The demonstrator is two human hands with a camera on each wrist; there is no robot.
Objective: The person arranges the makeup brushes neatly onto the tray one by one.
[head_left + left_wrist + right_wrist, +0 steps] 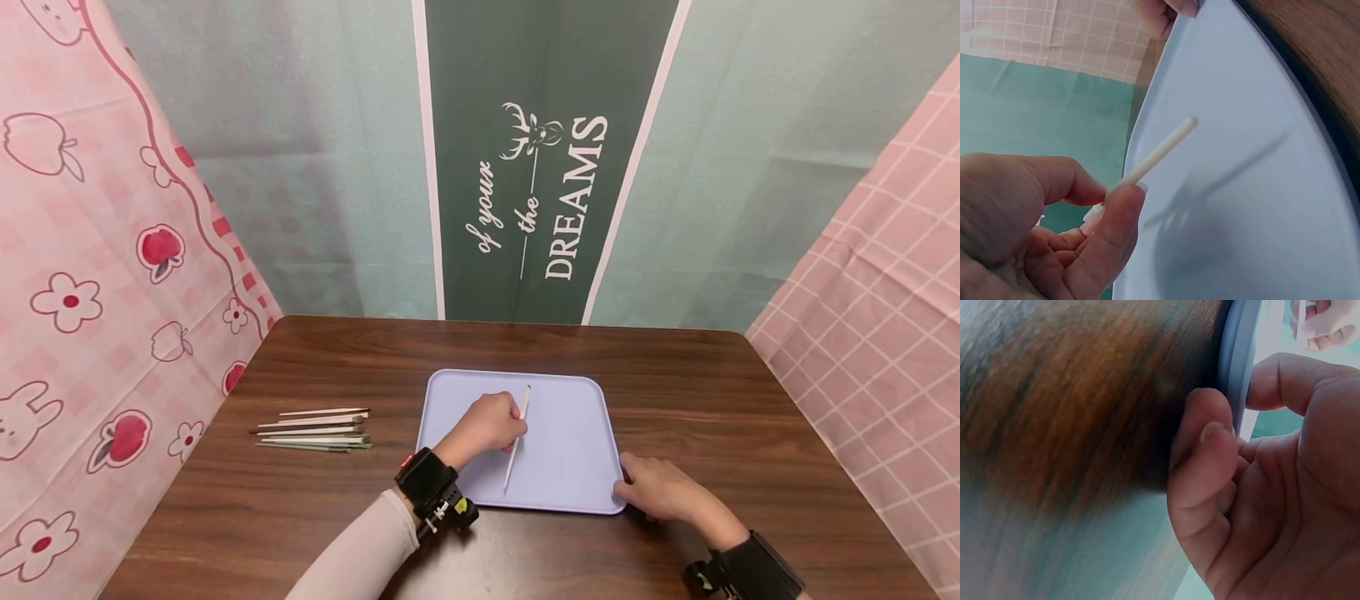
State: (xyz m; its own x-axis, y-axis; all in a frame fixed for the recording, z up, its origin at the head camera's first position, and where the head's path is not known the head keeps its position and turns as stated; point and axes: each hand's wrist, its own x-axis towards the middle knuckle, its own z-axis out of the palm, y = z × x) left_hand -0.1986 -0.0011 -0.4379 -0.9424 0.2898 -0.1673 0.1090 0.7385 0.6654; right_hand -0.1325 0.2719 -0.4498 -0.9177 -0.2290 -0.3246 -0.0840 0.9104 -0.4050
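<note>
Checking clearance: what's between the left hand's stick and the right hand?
Only a bare stretch of tray between the stick and right hand; the head view shows it.

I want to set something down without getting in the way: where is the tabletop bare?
Bare table lies between the tray and the green curtain, and, more narrowly, between the tray's left edge and the thin sticks. It's crowded over the tray, where the left hand holds a white stick, and at its near right corner, gripped by the right hand.

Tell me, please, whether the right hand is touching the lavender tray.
Touching: the right wrist view shows the right hand gripping the lavender tray at its edge, with digits on either side.
</note>
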